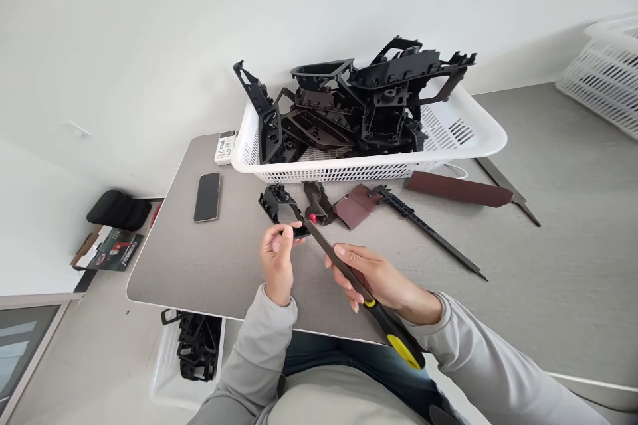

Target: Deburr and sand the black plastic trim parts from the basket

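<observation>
My left hand [277,257] is closed on a small black plastic part [279,206], held just above the grey table [199,259]. My right hand [379,279] grips a long flat file [333,255] with a black and yellow handle [399,340]. The file's tip rests against the black part, next to a small red spot. Both arms wear grey sleeves.
A white basket [369,166] piled with black plastic parts stands behind. In front of it lie sandpaper pieces [355,207], a caliper [428,229], a brown strip [458,189] and another file [508,189]. A phone [207,196] lies left. A white bin of parts [192,352] sits on the floor.
</observation>
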Demonstrator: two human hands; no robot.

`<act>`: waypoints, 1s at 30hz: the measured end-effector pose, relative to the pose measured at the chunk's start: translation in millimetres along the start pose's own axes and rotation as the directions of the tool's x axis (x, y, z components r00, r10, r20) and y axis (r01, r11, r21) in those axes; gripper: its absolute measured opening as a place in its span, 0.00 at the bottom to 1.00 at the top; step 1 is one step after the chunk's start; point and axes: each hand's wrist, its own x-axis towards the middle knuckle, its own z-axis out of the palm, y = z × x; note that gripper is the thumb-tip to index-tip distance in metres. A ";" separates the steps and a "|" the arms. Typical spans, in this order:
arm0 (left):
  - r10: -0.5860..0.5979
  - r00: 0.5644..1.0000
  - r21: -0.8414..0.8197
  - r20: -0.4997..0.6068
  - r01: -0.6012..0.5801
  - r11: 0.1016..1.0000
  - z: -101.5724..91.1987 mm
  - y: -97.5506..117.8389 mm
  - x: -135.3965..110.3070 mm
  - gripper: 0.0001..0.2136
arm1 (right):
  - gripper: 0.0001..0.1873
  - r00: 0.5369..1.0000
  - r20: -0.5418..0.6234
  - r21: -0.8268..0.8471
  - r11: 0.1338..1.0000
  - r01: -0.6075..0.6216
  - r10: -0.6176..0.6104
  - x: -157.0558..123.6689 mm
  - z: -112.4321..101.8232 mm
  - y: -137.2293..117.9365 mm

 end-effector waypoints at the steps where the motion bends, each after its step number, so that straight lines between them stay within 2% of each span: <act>1: -0.018 1.000 -0.030 0.007 0.019 0.999 0.3 0.5 0.4 0.14 | 0.24 1.000 0.012 0.016 1.000 0.000 0.000 0.4 -0.3 1.2; 5: -0.078 0.996 -0.133 0.033 0.082 0.988 2.1 2.6 2.0 0.15 | 0.23 0.998 0.064 0.069 0.998 -0.009 0.004 1.5 -2.0 4.6; 9: -0.116 0.991 -0.158 0.060 0.124 0.980 3.2 3.8 1.6 0.14 | 0.25 0.999 0.045 0.083 0.996 -0.024 0.020 2.1 -2.6 6.2; 15: -0.112 0.991 -0.175 0.076 0.124 0.977 1.3 3.6 0.8 0.11 | 0.22 0.996 0.078 0.070 0.996 -0.049 0.043 1.6 -1.0 5.4; 21: -0.118 0.989 -0.187 0.094 0.134 0.973 0.8 3.8 1.6 0.10 | 0.21 0.998 0.056 0.113 0.992 -0.049 0.043 -0.1 0.3 0.9; 30: -0.104 0.989 -0.109 0.103 0.115 0.987 0.1 4.2 0.4 0.11 | 0.21 0.996 0.074 0.090 0.994 -0.057 0.050 0.5 -0.1 4.4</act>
